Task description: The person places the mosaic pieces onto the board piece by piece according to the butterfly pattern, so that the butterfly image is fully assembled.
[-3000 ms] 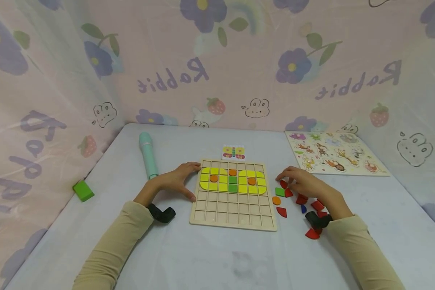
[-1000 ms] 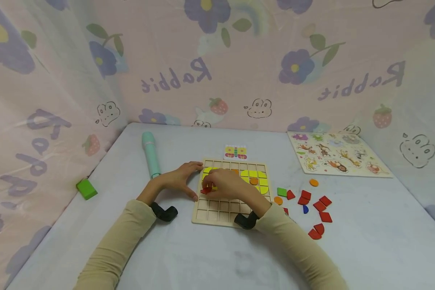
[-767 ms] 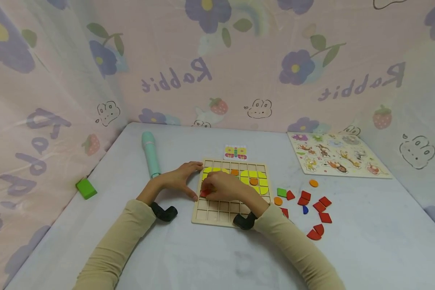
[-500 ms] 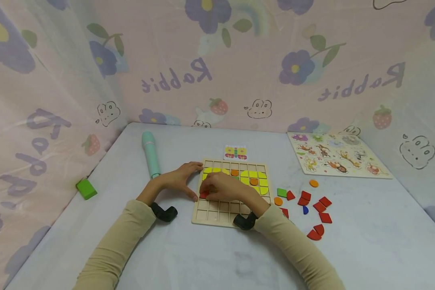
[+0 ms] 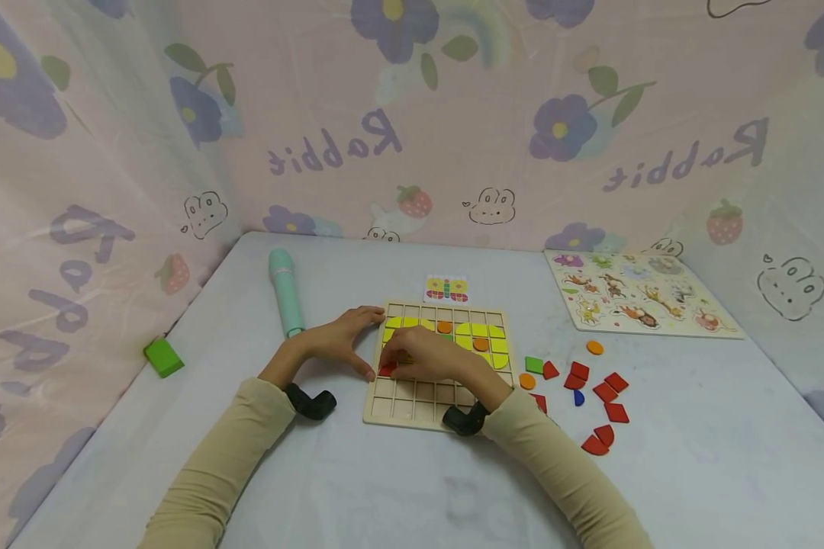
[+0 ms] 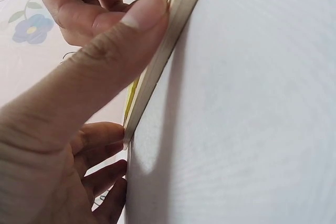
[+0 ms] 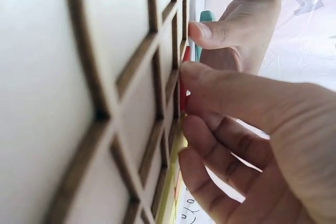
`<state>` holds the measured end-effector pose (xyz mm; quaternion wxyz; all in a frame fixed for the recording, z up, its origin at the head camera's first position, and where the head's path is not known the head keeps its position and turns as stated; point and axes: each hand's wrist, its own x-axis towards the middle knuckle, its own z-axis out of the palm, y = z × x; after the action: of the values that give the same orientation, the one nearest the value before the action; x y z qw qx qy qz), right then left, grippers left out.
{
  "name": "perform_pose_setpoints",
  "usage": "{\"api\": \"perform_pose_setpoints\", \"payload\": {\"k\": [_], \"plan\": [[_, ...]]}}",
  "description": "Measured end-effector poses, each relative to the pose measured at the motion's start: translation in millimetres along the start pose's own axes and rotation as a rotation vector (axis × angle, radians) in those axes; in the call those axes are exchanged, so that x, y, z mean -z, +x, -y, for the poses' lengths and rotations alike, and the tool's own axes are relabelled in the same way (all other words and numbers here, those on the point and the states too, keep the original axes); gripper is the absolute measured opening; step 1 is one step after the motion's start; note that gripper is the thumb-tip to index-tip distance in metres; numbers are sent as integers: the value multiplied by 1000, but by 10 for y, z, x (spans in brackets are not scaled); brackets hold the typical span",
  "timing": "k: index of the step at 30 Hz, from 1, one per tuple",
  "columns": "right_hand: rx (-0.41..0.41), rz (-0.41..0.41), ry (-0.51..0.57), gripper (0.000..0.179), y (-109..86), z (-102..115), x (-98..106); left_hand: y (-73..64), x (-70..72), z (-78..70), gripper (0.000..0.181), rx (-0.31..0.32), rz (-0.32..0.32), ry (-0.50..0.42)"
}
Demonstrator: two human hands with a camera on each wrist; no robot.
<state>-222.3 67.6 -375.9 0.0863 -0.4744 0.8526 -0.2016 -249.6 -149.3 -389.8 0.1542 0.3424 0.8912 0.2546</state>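
A square wooden grid board (image 5: 391,421) lies on the table with yellow, orange and green pieces set in its upper rows. My right hand (image 5: 426,352) reaches across it and pinches a small red tile (image 5: 387,369) at a cell of the leftmost column. In the right wrist view, the thumb tip is against the red tile (image 7: 183,98); its exact shape is partly covered. My left hand (image 5: 336,341) is spread along the board's left side. The left wrist view shows its thumb (image 6: 113,51) touching the board's edge and the other fingers near the far corner.
Loose red, green, orange and blue pieces (image 5: 577,374) lie right of the board. Behind it is a small butterfly pattern card (image 5: 446,289). An animal puzzle board (image 5: 642,297) is at back right, a teal microphone-shaped object (image 5: 287,293) at back left, a green block (image 5: 163,357) far left.
My right hand has gone from the loose pieces leftward to the board, carrying the red tile, which was tilted and is now down at the cell. My left hand has stayed at the board's side.
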Motion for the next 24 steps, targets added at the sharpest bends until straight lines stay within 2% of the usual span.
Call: {"api": "perform_pose_setpoints", "payload": {"k": [6,11,16,24], "plan": [[-14,-14,32,19,-30,-30,18,9,-11,12,99,-5,-1,-4],[-31,-69,106,23,-193,-77,173,24,-13,24,99,-21,-2,-7],[-44,-152,110,23,-564,-204,383,31,-13,27,100,-16,-1,3],[-187,-216,78,22,-1353,-442,565,7,-2,-4,101,-1,-1,3]]}}
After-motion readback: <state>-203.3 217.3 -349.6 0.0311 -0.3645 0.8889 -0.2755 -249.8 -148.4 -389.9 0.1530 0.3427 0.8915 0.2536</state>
